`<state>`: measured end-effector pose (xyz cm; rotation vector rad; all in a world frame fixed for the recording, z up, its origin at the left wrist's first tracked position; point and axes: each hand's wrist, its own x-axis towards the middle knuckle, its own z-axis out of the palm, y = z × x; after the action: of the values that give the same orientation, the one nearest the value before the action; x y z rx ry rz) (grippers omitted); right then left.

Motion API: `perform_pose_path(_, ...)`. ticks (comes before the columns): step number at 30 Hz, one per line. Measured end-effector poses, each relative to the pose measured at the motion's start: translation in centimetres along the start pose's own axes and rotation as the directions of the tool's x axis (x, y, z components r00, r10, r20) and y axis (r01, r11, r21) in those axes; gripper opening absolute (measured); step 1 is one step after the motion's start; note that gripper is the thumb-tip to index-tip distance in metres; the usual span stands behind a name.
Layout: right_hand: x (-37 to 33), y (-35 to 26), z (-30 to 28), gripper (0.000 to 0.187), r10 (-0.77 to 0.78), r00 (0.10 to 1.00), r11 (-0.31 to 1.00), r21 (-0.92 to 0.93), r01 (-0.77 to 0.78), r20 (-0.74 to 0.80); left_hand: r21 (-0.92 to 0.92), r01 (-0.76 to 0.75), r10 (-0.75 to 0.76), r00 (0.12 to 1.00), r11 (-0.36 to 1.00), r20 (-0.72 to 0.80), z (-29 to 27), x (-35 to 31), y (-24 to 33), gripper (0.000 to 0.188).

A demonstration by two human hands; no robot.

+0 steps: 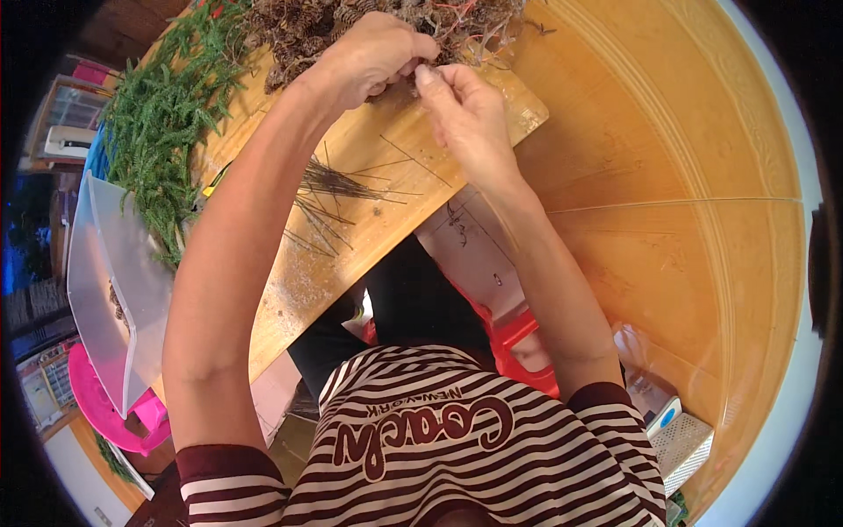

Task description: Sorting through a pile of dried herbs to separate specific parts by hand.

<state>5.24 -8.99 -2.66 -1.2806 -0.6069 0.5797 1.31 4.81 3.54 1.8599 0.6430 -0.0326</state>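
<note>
Across the near part of one wooden table (290, 303) lies one loose bundle of thin dark wires (329, 180), too many to count, with one translucent plastic bin (154, 290) beside the table's left edge. Toward the table's right corner, one left hand (373, 57) and one right hand (470, 110) meet, fingers curled in, but whether either grips anything is too hidden to tell. On the table's far part sits one heap of many pine cones (303, 35), and along its left side, one mass of green fir-like sprigs (167, 132).
</note>
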Motion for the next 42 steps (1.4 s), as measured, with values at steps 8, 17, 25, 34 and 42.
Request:
perform_pose_path(8, -0.6, -3.0, -1.0, 0.020, 0.291, 0.912, 0.936, 0.110, -0.333, 0.289, -0.172, -0.020, 0.012, 0.999, 0.985, -0.048, 0.6, -0.5, -0.6, 0.026)
perform_pose_path(17, -1.0, -3.3, -1.9, 0.020, 0.371, 0.900, 0.849, 0.308, -0.429, 0.230, -0.281, 0.022, 0.004, 0.996, 0.960, 0.092, 0.3, -1.4, -1.1, 0.028)
perform_pose_path(25, -0.9, -1.3, -3.0, 0.024, 0.405, 0.824, 0.783, 0.316, -0.536, 0.396, 0.068, -0.252, 0.255, 0.967, 0.965, -0.030, 2.0, -1.1, -2.7, 0.029)
perform_pose_path(34, -2.5, -0.4, -2.4, 0.027, 0.143, 0.950, 0.988, -0.094, -0.121, 0.279, 0.186, -0.301, 0.319, 0.945, 0.935, -0.070, 3.7, -2.2, -3.2, 0.027)
perform_pose_path(42, -3.5, -1.6, -3.2, 0.026, 0.402, 0.761, 0.656, 0.419, -0.627, 0.509, -0.075, -0.227, 0.224, 0.973, 0.971, -0.053, 4.0, -2.6, -3.5, 0.024)
